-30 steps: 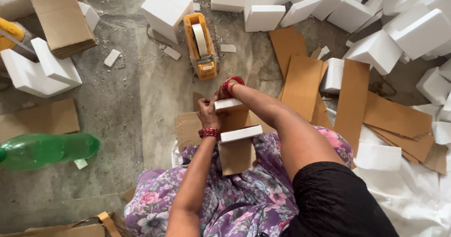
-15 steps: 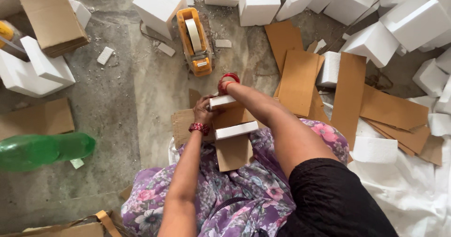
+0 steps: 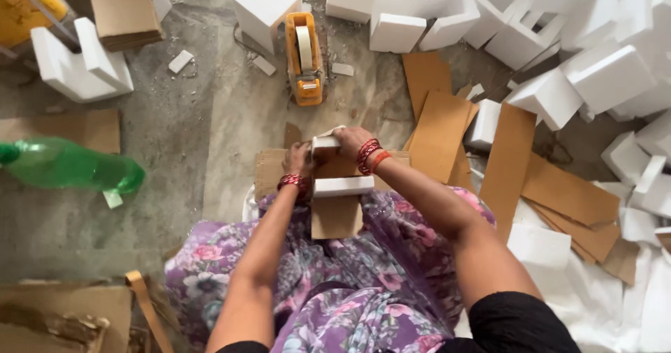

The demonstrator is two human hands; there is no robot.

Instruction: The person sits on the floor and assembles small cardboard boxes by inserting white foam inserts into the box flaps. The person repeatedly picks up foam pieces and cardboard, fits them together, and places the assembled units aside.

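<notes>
green plastic bottle (image 3: 66, 166) lies far left on floor | left hand (image 3: 300, 161) closed on left end of white foam block (image 3: 326, 145), which sits on cardboard sheet (image 3: 335, 213) over lap | second foam bar (image 3: 343, 186) just nearer | right hand (image 3: 354, 142) grips block's right end | orange tape dispenser (image 3: 305, 58) beyond | foam pieces (image 3: 608, 73) far right

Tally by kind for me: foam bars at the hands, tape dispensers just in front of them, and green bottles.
Foam bars: 2
Tape dispensers: 1
Green bottles: 1
Total: 4
</notes>
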